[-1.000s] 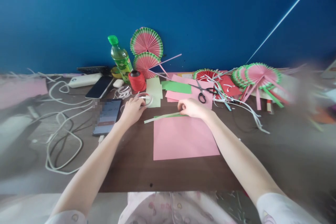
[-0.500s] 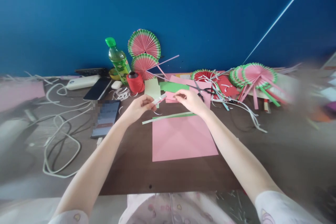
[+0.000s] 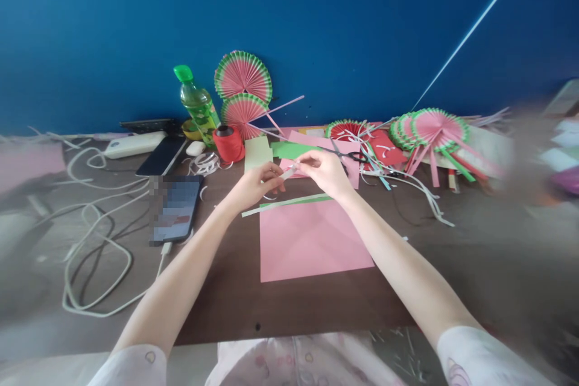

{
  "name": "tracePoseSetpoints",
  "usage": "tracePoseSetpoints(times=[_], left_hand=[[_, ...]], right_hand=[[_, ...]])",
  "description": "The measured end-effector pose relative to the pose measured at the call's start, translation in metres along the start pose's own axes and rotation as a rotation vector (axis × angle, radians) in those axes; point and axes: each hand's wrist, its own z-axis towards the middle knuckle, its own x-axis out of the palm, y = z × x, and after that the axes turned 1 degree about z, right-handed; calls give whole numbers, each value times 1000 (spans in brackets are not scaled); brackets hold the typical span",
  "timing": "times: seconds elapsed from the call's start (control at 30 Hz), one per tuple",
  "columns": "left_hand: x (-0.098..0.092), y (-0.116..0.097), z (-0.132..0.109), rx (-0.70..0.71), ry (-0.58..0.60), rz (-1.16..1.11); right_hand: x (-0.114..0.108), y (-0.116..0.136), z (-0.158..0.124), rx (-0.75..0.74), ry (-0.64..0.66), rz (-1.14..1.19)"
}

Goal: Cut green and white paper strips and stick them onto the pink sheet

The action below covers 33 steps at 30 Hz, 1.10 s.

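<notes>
My left hand (image 3: 264, 181) is closed around a small white tube (image 3: 288, 174) with red print, slanting up to the right. At the tube's upper end, the fingertips of my right hand (image 3: 320, 166) are pinched together; the exact grip there is too small to see. Just below both hands lies a pink paper sheet (image 3: 312, 241) with a green edge along its top. A narrow pale green paper strip (image 3: 266, 209) crosses that top edge and sticks out to the left.
Scissors (image 3: 355, 157) lie on coloured papers behind my hands. Pleated pink-and-green paper fans (image 3: 244, 78) lean on the blue wall, near a green bottle (image 3: 198, 102) and a red thread spool (image 3: 229, 145). A phone (image 3: 181, 208) and white cable (image 3: 129, 259) lie left; white paper scraps (image 3: 407, 181) lie right.
My hands have come together: the left moved right with the tube, and my right fingertips now meet its end. The view has shifted slightly; the pink sheet lies as before.
</notes>
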Motion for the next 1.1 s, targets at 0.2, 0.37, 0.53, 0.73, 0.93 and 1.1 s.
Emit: tracePoseSetpoints(times=[0.2, 0.37, 0.53, 0.73, 0.93, 1.1], left_hand=[[-6, 4, 1, -61, 43, -80], [-12, 2, 1, -38, 146, -63], [-15, -1, 1, -29, 167, -45], [-13, -9, 0, -71, 81, -62], [-8, -10, 0, -74, -4, -30], [-6, -11, -1, -68, -33, 41]], right_hand=[[0, 1, 0, 43, -35, 149], [-2, 11, -1, 63, -13, 312], [-3, 17, -3, 122, 38, 428], [-7, 25, -6, 155, 77, 471], [-7, 32, -7, 165, 128, 478], [-6, 31, -7, 158, 151, 493]])
